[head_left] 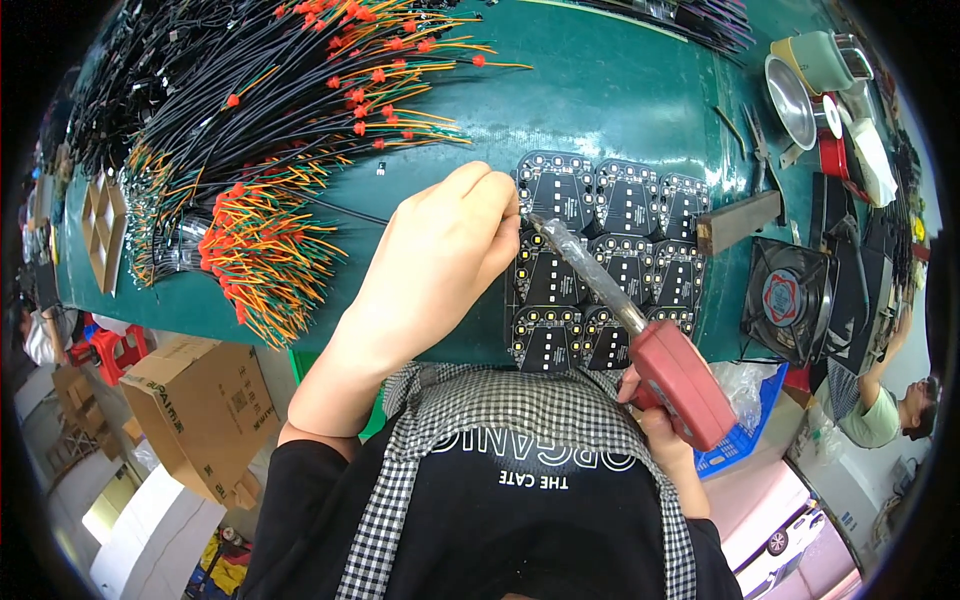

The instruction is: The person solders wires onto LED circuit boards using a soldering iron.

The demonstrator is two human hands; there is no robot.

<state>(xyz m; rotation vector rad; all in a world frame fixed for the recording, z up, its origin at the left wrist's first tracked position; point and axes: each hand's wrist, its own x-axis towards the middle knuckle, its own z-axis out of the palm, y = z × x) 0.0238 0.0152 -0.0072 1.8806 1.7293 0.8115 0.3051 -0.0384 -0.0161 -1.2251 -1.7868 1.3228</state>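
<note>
My left hand (pixel 440 250) is closed in a pinch at the upper left corner of a panel of black circuit boards (pixel 625 262). A thin black cable (pixel 345 211) runs into that hand from the left; its end is hidden by the fingers. In my right hand (pixel 652 425) is a red soldering gun (pixel 685 385). Its long barrel slants up and left across the boards, and the tip is right beside my left fingertips. Whether the tip touches the board or the wire, I cannot make out. The panel lies flat on the green tabletop (pixel 570 95).
Bundled black cables (pixel 270 100) with orange and green ends and red connectors cover the left. Right of the boards are a bar-shaped block (pixel 738 222), a fan (pixel 790 295) and a metal bowl (pixel 790 103). A blue basket (pixel 745 430), a cardboard box (pixel 205 410) and another person (pixel 880 410) are beyond.
</note>
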